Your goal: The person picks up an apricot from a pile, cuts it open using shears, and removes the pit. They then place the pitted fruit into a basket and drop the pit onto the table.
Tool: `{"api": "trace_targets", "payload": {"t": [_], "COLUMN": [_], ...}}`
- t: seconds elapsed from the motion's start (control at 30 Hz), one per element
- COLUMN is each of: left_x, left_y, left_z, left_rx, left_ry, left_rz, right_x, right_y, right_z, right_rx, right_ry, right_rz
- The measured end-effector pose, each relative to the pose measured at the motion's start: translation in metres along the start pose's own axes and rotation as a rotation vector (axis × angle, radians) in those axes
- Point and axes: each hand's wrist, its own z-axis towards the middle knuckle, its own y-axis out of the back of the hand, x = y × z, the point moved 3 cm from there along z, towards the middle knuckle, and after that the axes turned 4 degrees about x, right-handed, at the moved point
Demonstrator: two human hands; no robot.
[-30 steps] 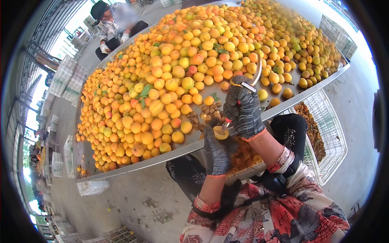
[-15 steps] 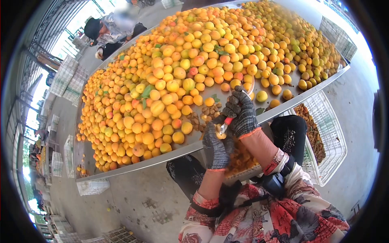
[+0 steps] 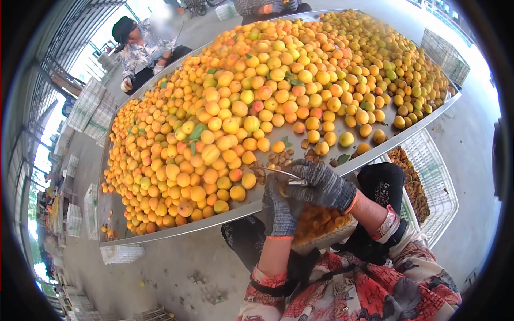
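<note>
My right hand (image 3: 326, 184), in a grey knit glove, is closed round a slim curved metal tool (image 3: 284, 174). The tool points left, above my other hand; its handle is hidden in the glove. My left hand (image 3: 278, 211), gloved too, is upright just left of it with its fingers curled, and what they hold is hidden. Beyond both hands, a small heap of brown apricot pits (image 3: 278, 159) lies on the metal table, beside a great pile of whole apricots (image 3: 214, 134). Beneath my hands is a container of orange apricot pieces (image 3: 316, 224).
The table's raised metal edge (image 3: 225, 215) runs just in front of me. A white crate (image 3: 439, 187) with brown pits (image 3: 409, 182) stands at my right. A co-worker (image 3: 144, 48) sits at the far left side; another person's gloved hands (image 3: 284, 6) are at the back.
My right hand has turned and lowered, and the tool's metal part now points left. The red handle and the apricot piece at my left fingers no longer show. The left co-worker sits more upright.
</note>
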Motion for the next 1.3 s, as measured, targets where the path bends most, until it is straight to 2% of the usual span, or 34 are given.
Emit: {"api": "trace_targets", "payload": {"t": [0.03,0.07,0.1,0.13,0.17,0.2,0.23,0.27,0.3,0.33,0.37,0.4,0.43,0.5,0.53,0.6,0.63,0.73,0.8,0.83,0.93,1.0,1.1,1.23,1.3], "left_x": [0.004,0.0,-0.002,0.002,0.002,-0.001,0.001,0.0,0.001,0.004,0.005,0.004,0.002,-0.004,-0.003,-0.003,-0.006,-0.015,-0.01,-0.009,-0.006,-0.008,-0.012,-0.003,-0.004], "left_y": [0.001,-0.006,-0.009,-0.004,0.004,0.003,0.007,0.008,0.011,0.018,0.019,0.013,0.012,0.007,0.01,0.016,0.013,-0.003,-0.001,-0.002,-0.005,-0.009,-0.012,0.003,0.003], "left_z": [-0.001,-0.011,-0.018,-0.018,-0.019,-0.024,-0.03,-0.037,-0.041,-0.047,-0.054,-0.059,-0.06,-0.065,-0.064,-0.059,-0.058,-0.059,-0.056,-0.055,-0.051,-0.053,-0.053,-0.042,-0.039], "left_rx": [0.007,-0.057,-0.121,-0.117,-0.045,0.03,0.035,0.024,0.013,0.018,0.167,0.323,0.329,0.313,0.31,0.27,0.271,0.27,0.24,0.239,0.197,0.163,0.189,0.198,0.195], "left_ry": [0.001,0.055,0.11,0.112,-0.101,-0.32,-0.32,-0.213,-0.109,-0.108,-0.303,-0.505,-0.506,-0.267,-0.266,-0.302,-0.305,-0.358,-0.247,-0.248,-0.191,-0.111,-0.186,-0.175,-0.326], "left_rz": [-0.001,-0.012,-0.022,-0.019,0.407,0.826,0.823,0.764,0.705,0.704,0.984,1.256,1.254,1.097,1.093,1.085,1.083,1.116,1.002,1.002,0.858,0.734,0.78,0.844,0.981], "right_x": [-0.004,-0.003,-0.007,-0.014,-0.019,-0.018,-0.02,-0.024,-0.026,-0.031,-0.039,-0.064,-0.082,-0.103,-0.107,-0.105,-0.127,-0.131,-0.14,-0.144,-0.153,-0.155,-0.155,-0.151,-0.15], "right_y": [-0.005,-0.008,-0.012,-0.016,-0.017,-0.016,-0.017,-0.016,-0.015,-0.012,-0.011,-0.022,-0.022,-0.007,0.006,0.045,0.051,0.073,0.074,0.072,0.062,0.063,0.062,0.058,0.059], "right_z": [-0.004,-0.009,-0.013,-0.016,-0.019,-0.019,-0.019,-0.02,-0.017,-0.014,-0.012,-0.014,-0.015,-0.007,-0.005,0.003,0.004,0.015,0.025,0.029,0.043,0.047,0.047,0.042,0.039], "right_rx": [0.005,-0.017,-0.021,-0.04,-0.061,-0.065,-0.099,-0.134,-0.138,-0.219,-0.3,-0.269,-0.274,-0.343,-0.339,-0.277,-0.261,-0.231,-0.06,-0.059,0.12,0.124,0.129,0.163,0.134], "right_ry": [-0.055,0.025,0.022,-0.072,-0.165,-0.165,-0.3,-0.435,-0.434,-0.403,-0.373,-0.504,-0.505,-0.618,-0.62,-0.568,-0.557,-0.637,-0.565,-0.565,-0.621,-0.645,-0.651,-0.599,-0.592], "right_rz": [0.037,-0.033,-0.033,0.103,0.239,0.234,0.334,0.434,0.429,0.436,0.443,0.833,0.83,0.942,0.94,0.223,0.046,-0.007,-0.232,-0.233,-0.467,-0.459,-0.458,-0.37,-0.351]}}
